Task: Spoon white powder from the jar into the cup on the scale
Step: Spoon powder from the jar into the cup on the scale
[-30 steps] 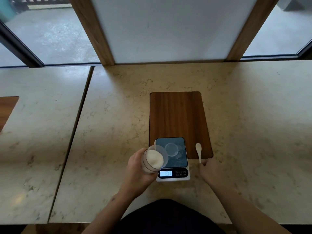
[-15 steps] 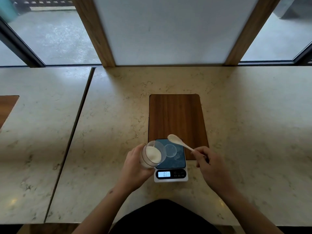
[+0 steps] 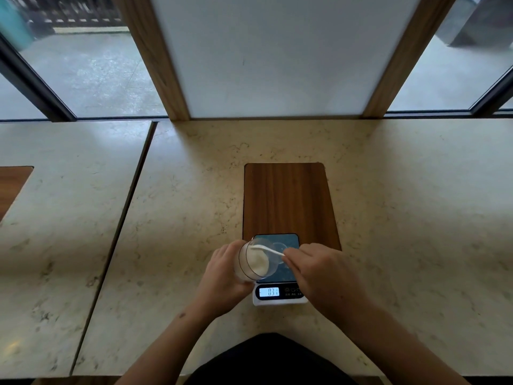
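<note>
My left hand [image 3: 222, 276] holds a clear jar [image 3: 254, 261] of white powder, tilted with its mouth toward the right, at the left edge of the scale [image 3: 280, 291]. My right hand [image 3: 319, 270] grips a white spoon [image 3: 266, 249] by the handle; its bowl reaches into the jar's mouth above the powder. The small clear cup [image 3: 280, 247] stands on the dark scale platform, partly hidden behind the jar and spoon. The lit display reads 031.
The scale sits at the near end of a dark wooden board [image 3: 286, 198] set in a pale marble counter [image 3: 402, 218]. A seam [image 3: 122, 218] divides the counter on the left. Windows and a wooden-framed panel rise behind the far edge.
My right hand picked the spoon up from beside the scale and swung it left, and its bowl now sits inside the jar's mouth. The jar stayed tilted in my left hand.
</note>
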